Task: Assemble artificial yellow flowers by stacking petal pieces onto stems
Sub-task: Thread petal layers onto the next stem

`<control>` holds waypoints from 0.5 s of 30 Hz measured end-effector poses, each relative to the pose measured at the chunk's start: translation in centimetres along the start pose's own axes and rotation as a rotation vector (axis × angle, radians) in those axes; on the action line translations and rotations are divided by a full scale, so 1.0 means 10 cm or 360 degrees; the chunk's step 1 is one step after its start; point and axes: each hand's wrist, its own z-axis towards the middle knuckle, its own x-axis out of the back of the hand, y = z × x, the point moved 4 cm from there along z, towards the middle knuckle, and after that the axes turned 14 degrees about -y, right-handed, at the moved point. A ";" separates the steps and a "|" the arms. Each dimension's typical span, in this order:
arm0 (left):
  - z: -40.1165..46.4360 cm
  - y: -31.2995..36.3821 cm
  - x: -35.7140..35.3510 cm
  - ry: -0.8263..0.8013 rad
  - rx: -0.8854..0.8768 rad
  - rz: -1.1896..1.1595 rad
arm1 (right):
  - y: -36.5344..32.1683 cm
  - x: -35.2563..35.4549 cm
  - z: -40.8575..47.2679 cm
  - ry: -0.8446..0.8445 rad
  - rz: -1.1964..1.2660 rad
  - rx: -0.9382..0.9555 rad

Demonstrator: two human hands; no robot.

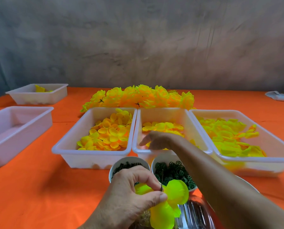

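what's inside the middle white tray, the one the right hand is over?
Yellow petal pieces lie along the far part of the middle tray. The right hand and forearm cover the near part; its contents cannot be seen.

Two bare hands and forearms, no gloves, no rings, no watch or bracelet in sight. Left hand (134, 187) broad, with short trimmed nails, a pale thumbnail plainly visible, creased knuckles and fine hair on the wrist. Right hand (156, 140) slimmer in view, somewhat blurred, with a long forearm uncovered as far as the frame's edge. No sleeve visible on either arm.
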 end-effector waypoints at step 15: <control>-0.02 -0.03 -0.03 0.0046 -0.0001 0.0022 | 0.27 0.14 -0.32 0.0643 0.1228 0.0295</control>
